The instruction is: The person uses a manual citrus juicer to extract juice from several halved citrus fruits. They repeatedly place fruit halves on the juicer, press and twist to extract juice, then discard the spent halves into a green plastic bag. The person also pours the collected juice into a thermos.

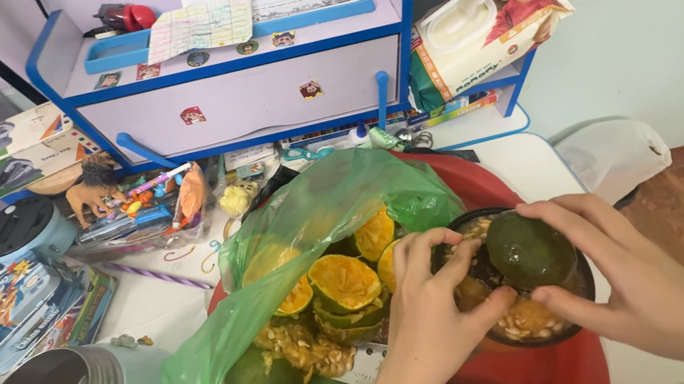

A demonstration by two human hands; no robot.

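Both hands, left (pixel 434 297) and right (pixel 614 267), close around one green citrus half (pixel 529 249), pressing it over a dark bowl (pixel 586 295) directly beneath the grip. Bowl already holds seeds and pulp. Left of the grip, a green bag (pixel 278 249) holds many spent halves (pixel 343 282); one whole fruit (pixel 263 381) remains unsqueezed.

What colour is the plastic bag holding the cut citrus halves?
Translucent green plastic bag, clearest in the head view.
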